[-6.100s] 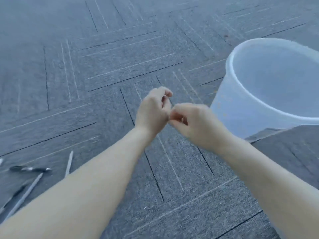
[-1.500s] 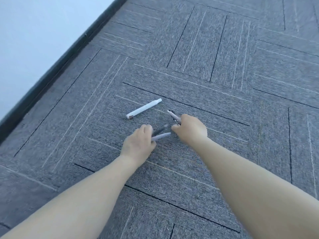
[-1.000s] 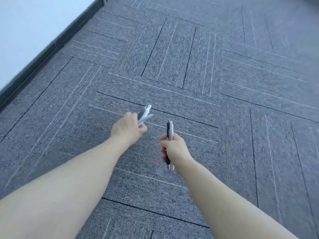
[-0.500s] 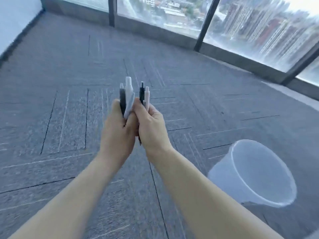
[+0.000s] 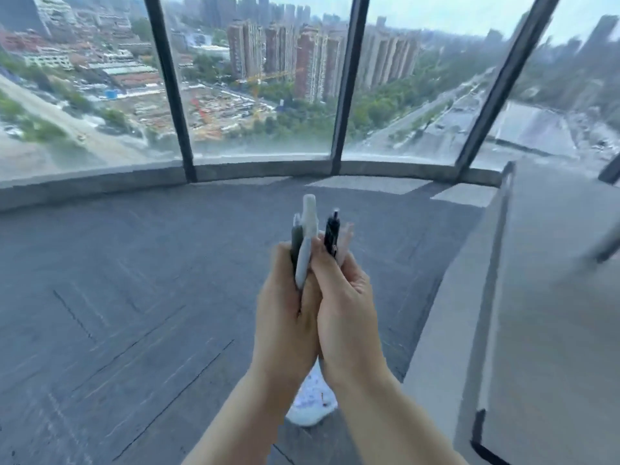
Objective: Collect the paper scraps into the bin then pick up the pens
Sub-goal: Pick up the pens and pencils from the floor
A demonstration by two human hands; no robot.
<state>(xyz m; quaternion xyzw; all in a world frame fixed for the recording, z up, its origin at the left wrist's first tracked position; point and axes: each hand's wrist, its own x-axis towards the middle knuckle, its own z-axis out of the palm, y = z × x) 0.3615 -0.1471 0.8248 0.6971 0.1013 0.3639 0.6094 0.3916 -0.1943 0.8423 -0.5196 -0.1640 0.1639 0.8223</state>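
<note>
The pens (image 5: 310, 241), about 4 of them, stand upright in a bundle at 12 o'clock of the pressed-together hands, the left hand (image 5: 285, 317) closed around the grey and white ones and the right hand (image 5: 347, 310) closed around the black and pale ones. Merging 2 loose bunches could let a smooth barrel slip out and drop to the carpet (image 5: 134, 297), near the white shoe (image 5: 313, 402) at 6 o'clock.

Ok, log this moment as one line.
stage: pens gathered | left hand: grips grey and white pens | right hand: grips black and pale pens | hands touching, pens upright | bin: out of view
</note>
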